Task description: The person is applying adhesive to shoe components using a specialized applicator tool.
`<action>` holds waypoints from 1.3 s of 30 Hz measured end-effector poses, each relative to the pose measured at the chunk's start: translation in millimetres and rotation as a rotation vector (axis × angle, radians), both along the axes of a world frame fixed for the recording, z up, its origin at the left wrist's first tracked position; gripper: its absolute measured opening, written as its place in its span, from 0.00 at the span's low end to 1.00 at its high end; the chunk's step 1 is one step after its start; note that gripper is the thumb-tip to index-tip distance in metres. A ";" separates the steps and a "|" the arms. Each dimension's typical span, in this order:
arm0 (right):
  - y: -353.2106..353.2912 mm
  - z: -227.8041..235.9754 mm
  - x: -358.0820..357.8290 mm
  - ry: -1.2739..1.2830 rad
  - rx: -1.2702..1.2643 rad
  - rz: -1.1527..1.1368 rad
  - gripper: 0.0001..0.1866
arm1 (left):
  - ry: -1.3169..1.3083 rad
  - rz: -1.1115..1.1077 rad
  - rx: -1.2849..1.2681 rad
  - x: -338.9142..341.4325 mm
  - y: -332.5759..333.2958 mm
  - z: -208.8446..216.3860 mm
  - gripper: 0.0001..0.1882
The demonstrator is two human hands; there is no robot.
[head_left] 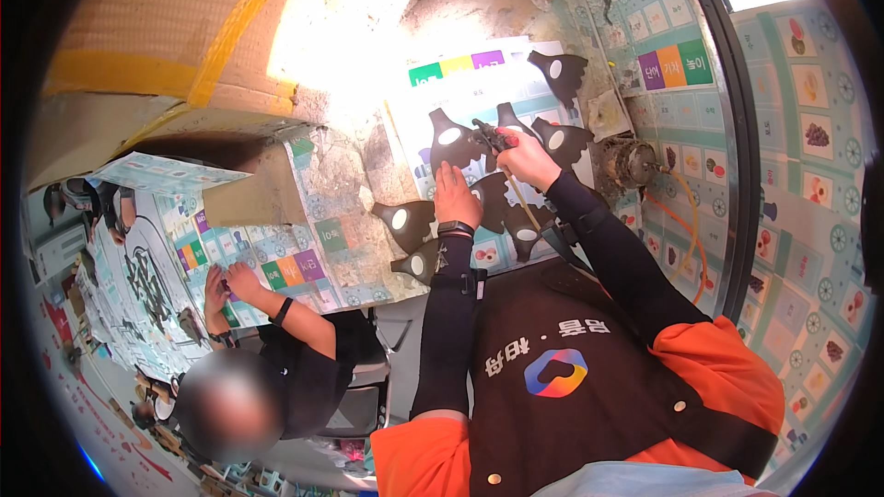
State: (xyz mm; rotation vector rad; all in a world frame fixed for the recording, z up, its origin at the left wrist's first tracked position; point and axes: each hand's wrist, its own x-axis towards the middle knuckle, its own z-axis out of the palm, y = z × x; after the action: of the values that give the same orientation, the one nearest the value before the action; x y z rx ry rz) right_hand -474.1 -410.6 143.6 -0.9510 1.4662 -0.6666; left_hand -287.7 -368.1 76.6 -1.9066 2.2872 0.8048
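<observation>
— Hands' state?
— A small dark tool [493,136] is gripped in the right hand [527,158]; the left hand [457,195] is laid flat, released, on a dark bird-shaped cutout [486,198].
— Location?
— On the tabletop [354,184], beside the tool; further cutouts [405,219] are spread around it.

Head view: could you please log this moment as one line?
left hand: flat on dark teardrop-shaped piece with white oval | right hand: gripping small dark tool | co-worker's hands: on patterned sheet

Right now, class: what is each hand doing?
Left hand: open, flat on a dark piece.
Right hand: closed on a small dark tool.
</observation>
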 end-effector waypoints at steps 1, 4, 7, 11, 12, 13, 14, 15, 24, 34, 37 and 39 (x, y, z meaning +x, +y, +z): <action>-0.8 1.9 -0.2 0.000 -0.001 0.001 0.16 | -0.001 0.004 0.000 -0.4 0.0 0.9 0.37; -1.5 1.4 -1.2 0.021 -0.052 0.021 0.15 | -0.005 0.001 0.001 -2.7 -0.4 2.8 0.37; -0.4 -5.3 3.4 0.038 -0.074 0.039 0.15 | -0.031 -0.014 -0.010 0.6 0.3 -2.4 0.39; 0.7 -6.8 10.5 -0.080 0.047 0.052 0.15 | -0.055 -0.041 -0.022 1.5 1.0 -7.6 0.40; 0.5 -4.9 13.0 -0.113 0.056 0.054 0.15 | -0.055 -0.042 -0.023 1.5 1.1 -7.9 0.40; 0.0 -2.3 14.2 -0.077 0.022 0.053 0.15 | -0.055 -0.042 -0.021 1.5 1.2 -8.1 0.40; -1.1 -0.5 14.9 -0.077 0.021 0.052 0.15 | -0.054 -0.043 -0.019 1.4 1.2 -8.4 0.40; -1.8 0.3 15.8 -0.039 -0.009 0.031 0.15 | -0.055 -0.043 -0.019 2.0 1.3 -8.9 0.40; -11.3 2.6 11.3 0.038 -0.086 0.105 0.18 | -0.072 -0.049 -0.010 4.7 0.9 -5.9 0.41; 8.7 12.5 -13.5 -0.120 0.123 -0.030 0.16 | 0.103 0.013 -0.080 1.8 -23.8 -0.5 0.23; 33.0 8.3 -36.8 -0.289 0.049 -0.244 0.24 | 0.162 0.135 -0.178 -25.9 -57.0 1.8 0.18; 54.5 17.8 -65.7 -0.281 -0.037 -0.416 0.22 | 0.264 0.108 -0.240 -68.3 -88.3 2.7 0.17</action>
State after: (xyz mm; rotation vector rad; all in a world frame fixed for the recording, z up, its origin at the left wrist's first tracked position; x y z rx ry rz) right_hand -539.8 -356.0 161.4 -0.5514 1.4101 -1.0870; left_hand -356.0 -456.4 79.2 -2.1570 2.5551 0.8767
